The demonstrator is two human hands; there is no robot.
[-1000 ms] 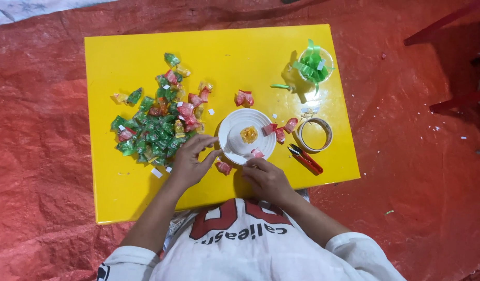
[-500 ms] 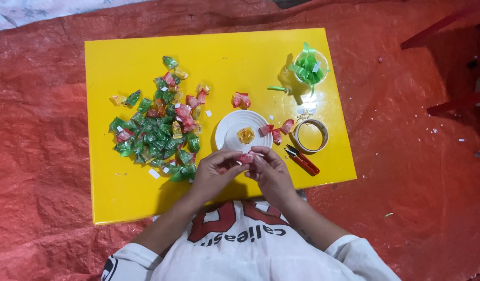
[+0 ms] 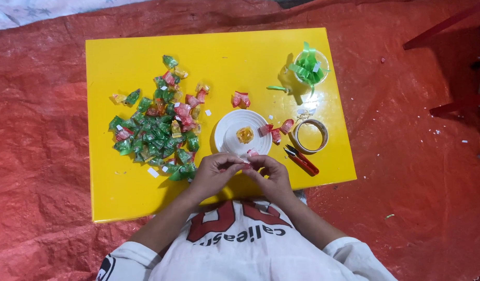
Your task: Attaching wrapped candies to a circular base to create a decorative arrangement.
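L hand (image 3: pixel 215 169) + R hand (image 3: pixel 268 170) meeting over near edge of yellow table (image 3: pixel 235 57), fingers pinching small pink-wrapped candy (image 3: pixel 247 163) btwn them, just below white plate (image 3: pixel 230 136). Step, prob: working wrapper. Next needing firm two-sided pinch.

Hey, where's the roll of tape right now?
The roll of tape lies flat near the yellow table's right edge, just right of the white plate and directly above the red-handled snips.

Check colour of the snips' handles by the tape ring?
Red handles on the snips, right of the white plate; head view.
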